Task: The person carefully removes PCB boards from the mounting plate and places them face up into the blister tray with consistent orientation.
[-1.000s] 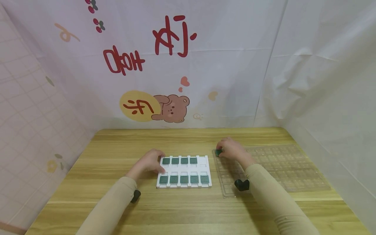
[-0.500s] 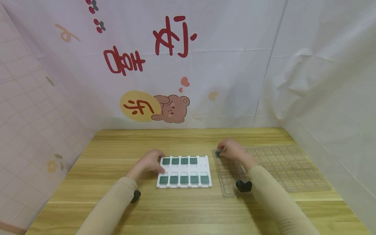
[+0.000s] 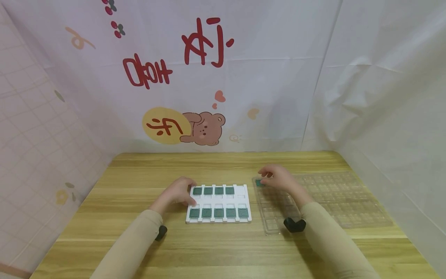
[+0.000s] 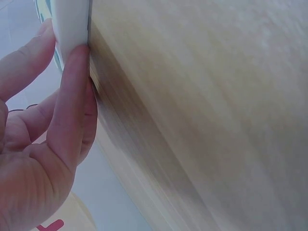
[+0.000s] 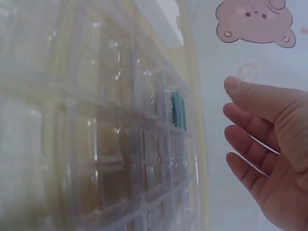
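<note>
My left hand [image 3: 178,192] holds the left edge of a white tray [image 3: 217,200], the thumb on its top and the fingers against its side. The left wrist view has the white tray's edge [image 4: 71,24] between them. Green square circuit chips sit in two rows of the white tray; the slot at its far right corner holds none. Above the far left corner of a clear plastic tray [image 3: 334,197], my right hand [image 3: 278,179] hovers with fingers apart. One green chip [image 3: 259,183] lies in that corner compartment. The right wrist view shows the fingers clear of this chip [image 5: 178,110].
The wooden table [image 3: 216,252] carries both trays, the white one left of the clear one. A white printed curtain [image 3: 271,77] stands behind the table and along both sides. Each wrist wears a black camera.
The right hand's fingers have come off the green chip, leaving it in the clear tray's corner. That hand has moved slightly right. The left hand and white tray stay in place.
</note>
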Motion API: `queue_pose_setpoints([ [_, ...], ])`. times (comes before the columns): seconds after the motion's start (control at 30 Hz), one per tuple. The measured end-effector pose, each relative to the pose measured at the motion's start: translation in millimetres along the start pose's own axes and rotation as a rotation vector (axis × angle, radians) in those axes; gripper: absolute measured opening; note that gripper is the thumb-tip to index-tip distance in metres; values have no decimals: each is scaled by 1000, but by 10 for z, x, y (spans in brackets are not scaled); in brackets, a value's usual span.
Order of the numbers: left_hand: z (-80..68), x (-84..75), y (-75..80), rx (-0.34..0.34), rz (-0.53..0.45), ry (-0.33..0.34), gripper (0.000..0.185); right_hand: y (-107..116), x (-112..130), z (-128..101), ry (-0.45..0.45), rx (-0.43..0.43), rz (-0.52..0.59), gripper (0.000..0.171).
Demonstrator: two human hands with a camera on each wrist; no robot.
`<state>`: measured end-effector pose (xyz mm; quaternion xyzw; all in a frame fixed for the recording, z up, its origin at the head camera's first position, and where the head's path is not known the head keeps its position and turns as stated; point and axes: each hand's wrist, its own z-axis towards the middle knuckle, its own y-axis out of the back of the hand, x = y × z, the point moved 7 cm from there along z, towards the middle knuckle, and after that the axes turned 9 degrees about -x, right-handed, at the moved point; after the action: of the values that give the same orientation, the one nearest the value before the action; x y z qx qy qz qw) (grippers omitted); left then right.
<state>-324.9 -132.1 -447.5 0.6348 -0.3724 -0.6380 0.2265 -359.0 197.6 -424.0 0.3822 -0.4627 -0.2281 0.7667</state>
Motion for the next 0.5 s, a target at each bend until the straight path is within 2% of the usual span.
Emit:
queue_pose_setpoints([
  [0.5,-9,-19,4,3,-18,-7,64,82,214,-96,-53,-57,243,32],
])
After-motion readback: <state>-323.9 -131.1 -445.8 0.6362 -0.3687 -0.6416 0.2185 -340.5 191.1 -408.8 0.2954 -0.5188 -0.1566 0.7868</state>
